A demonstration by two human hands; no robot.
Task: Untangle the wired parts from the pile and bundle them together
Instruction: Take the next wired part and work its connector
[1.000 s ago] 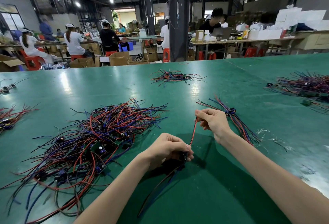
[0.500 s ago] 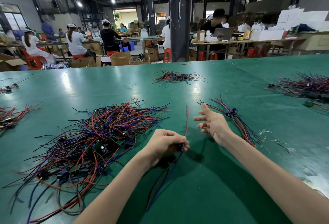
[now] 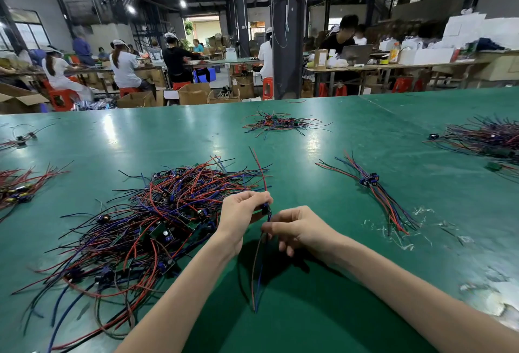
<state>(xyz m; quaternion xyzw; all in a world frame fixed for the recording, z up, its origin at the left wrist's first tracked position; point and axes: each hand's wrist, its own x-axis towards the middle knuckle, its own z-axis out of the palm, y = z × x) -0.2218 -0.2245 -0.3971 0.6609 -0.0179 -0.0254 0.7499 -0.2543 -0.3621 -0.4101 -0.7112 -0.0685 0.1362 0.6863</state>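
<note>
Green table [image 3: 309, 324], part [image 3: 265, 208] pinched in left hand [image 3: 241, 215] beside pile [image 3: 157, 218]; right hand [image 3: 297, 229] pinches its wires below; best draw down gently, straightening

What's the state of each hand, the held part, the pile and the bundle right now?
left hand: pinching the wired part's small body.
right hand: pinching its lower wires.
wired part: lifted, wires trailing up and down.
pile: tangled, on table.
bundle: aligned, lying apart at right.
</note>
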